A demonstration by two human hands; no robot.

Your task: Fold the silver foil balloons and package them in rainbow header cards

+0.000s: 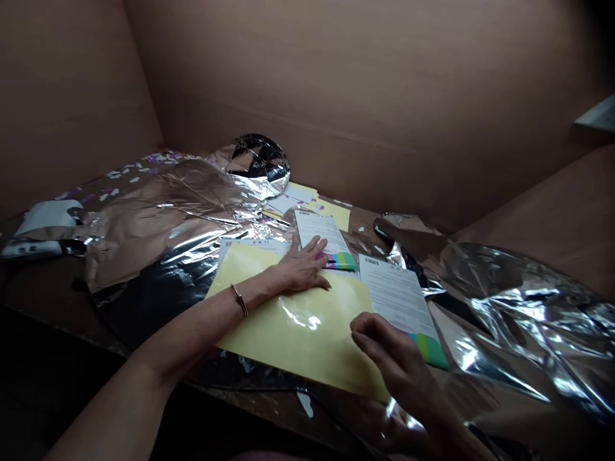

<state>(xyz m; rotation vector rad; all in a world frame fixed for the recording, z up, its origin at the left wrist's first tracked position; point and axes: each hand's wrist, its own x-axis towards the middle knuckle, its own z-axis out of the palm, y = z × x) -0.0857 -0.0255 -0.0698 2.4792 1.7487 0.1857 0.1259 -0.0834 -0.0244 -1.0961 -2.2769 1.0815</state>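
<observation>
A large glossy yellow sheet [298, 326] lies in front of me over silver foil and printed cards. My left hand [302, 264] rests flat near its far edge, fingers spread. Those fingertips reach onto a white printed card [319, 229] with a coloured lower band. At the sheet's right side, my right hand [389, 352] is closed, thumb against curled fingers. Whether anything is pinched there is hidden. Just beyond the right hand is another white printed card [396, 294] with a barcode and a green-blue band.
Crumpled silver foil balloons [192, 192] cover the left side, with more foil [519, 320] at right. Yellow and white papers [336, 213] lie behind the cards. A grey-white handheld device [43, 230] sits far left. Small paper scraps [129, 169] are scattered near brown walls [336, 83].
</observation>
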